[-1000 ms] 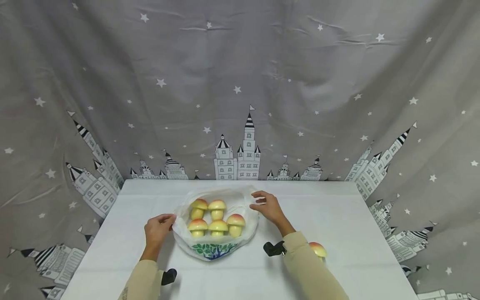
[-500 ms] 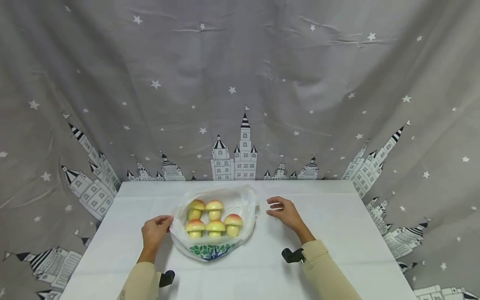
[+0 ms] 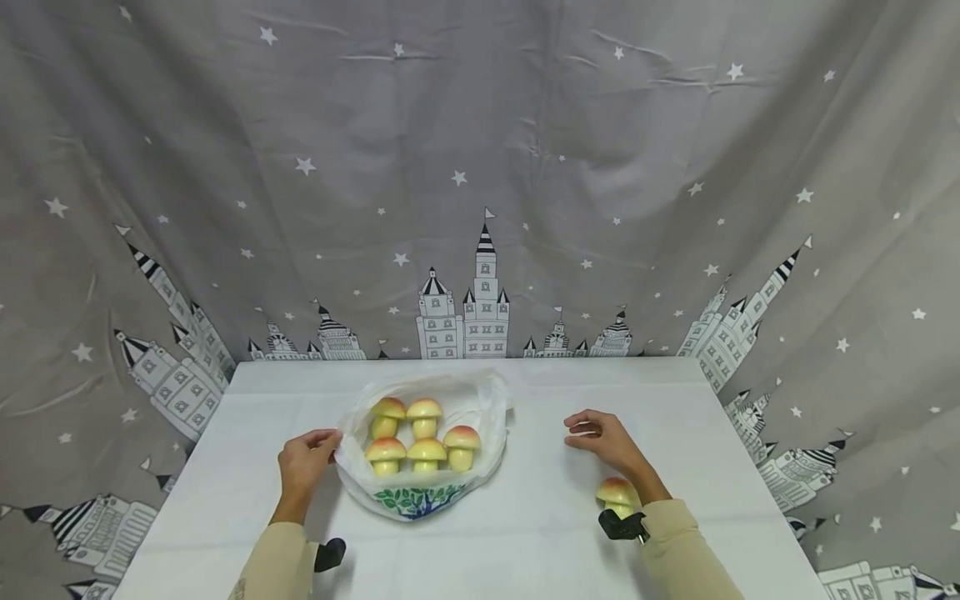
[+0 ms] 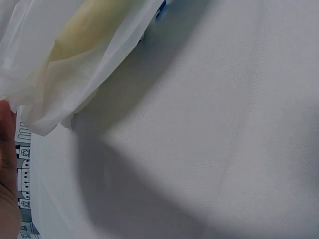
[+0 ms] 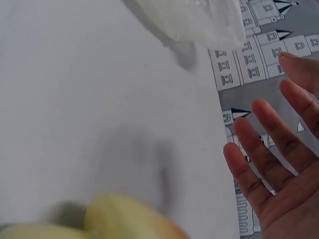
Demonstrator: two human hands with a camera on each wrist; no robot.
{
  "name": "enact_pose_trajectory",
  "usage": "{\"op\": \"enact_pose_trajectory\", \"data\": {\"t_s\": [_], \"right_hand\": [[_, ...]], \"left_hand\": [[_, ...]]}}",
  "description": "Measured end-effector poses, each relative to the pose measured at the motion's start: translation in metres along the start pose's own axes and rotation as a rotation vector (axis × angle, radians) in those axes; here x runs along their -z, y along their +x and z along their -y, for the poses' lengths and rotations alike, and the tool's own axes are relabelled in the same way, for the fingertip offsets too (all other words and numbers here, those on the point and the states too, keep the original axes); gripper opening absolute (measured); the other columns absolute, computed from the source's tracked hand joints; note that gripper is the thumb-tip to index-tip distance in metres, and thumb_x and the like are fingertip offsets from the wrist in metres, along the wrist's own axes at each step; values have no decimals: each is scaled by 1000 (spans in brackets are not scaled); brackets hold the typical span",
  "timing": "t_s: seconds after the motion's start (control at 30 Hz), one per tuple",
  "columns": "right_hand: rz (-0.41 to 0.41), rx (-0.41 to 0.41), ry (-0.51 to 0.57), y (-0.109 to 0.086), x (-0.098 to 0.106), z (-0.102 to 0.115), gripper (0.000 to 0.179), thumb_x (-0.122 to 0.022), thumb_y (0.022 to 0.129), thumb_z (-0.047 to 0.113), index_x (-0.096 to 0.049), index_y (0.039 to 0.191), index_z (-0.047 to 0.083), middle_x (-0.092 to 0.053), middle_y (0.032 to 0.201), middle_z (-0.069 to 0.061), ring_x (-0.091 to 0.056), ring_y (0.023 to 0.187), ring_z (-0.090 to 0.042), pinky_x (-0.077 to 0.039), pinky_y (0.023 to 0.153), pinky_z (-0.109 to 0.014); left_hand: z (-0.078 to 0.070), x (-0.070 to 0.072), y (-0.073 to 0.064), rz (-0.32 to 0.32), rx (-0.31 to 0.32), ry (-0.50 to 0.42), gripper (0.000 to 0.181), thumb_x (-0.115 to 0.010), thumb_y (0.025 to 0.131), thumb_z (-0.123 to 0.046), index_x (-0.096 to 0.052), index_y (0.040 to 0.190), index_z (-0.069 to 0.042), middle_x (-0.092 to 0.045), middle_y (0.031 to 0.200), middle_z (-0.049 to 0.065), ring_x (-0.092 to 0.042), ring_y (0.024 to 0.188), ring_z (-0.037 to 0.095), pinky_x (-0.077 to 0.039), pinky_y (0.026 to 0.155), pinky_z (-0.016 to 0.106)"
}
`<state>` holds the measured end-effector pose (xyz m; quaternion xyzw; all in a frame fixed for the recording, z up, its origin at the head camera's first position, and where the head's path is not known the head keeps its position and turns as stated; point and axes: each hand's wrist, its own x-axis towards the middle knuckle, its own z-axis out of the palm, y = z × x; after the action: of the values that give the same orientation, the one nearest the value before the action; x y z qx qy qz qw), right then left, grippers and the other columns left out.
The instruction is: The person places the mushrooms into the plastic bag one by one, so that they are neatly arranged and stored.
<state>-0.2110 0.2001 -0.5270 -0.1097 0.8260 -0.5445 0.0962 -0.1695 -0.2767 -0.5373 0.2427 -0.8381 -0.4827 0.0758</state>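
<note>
A white plastic bag (image 3: 491, 458) with a printed tree lies with its mouth spread wide on the table. Inside it are several yellow toy mushrooms (image 3: 426, 454) with reddish caps. My left hand (image 3: 303, 462) pinches the bag's left rim between thumb and fingers; the left wrist view shows the bag's edge (image 4: 60, 99) at the fingertips. My right hand (image 3: 607, 442) hovers right of the bag, fingers relaxed and apart, holding nothing. Below it another toy mushroom (image 3: 617, 493) sits on the table, partly hidden by the wrist camera; in the right wrist view this mushroom (image 5: 124, 219) is at the bottom.
The white table (image 3: 525, 558) ends at a grey curtain (image 3: 480, 108) with stars and castles printed on it. A black camera mount (image 3: 622, 525) sticks out from the right wrist, another camera mount (image 3: 330, 554) from the left.
My right hand has left the bag's right rim and moved right and slightly nearer, uncovering the single mushroom. The left hand keeps its pinch on the bag.
</note>
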Motion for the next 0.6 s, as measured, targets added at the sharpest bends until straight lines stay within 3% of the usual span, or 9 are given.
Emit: {"op": "enact_pose_trajectory", "data": {"t_s": [0.23,0.4,0.6], "right_hand": [[12,-16,19,-17,12,-13,42,-72,86,11,-58,119,-10,-57,123,-29,-59,109,-42,-53,87,-40],[20,-56,20,-29,16,-25,45,-73,86,13,-56,123,-7,-56,127,-27,-57,111,-41,-51,90,-44],[72,-15,26,-44,23,-42,50,-73,84,10,-56,128,-4,-53,132,-25,-46,122,-46,-40,102,-52]], "left_hand": [[-2,-1,1,0,-11,-2,30,-64,91,-18,-69,105,7,-68,79,7,-58,60,5,-47,55,16],[-1,0,1,-8,-12,3,29,-64,91,-18,-69,104,7,-68,76,6,-58,59,5,-47,54,16],[0,-2,1,3,-2,-4,29,-64,91,-18,-69,105,8,-67,75,4,-57,59,6,-47,54,16]]}}
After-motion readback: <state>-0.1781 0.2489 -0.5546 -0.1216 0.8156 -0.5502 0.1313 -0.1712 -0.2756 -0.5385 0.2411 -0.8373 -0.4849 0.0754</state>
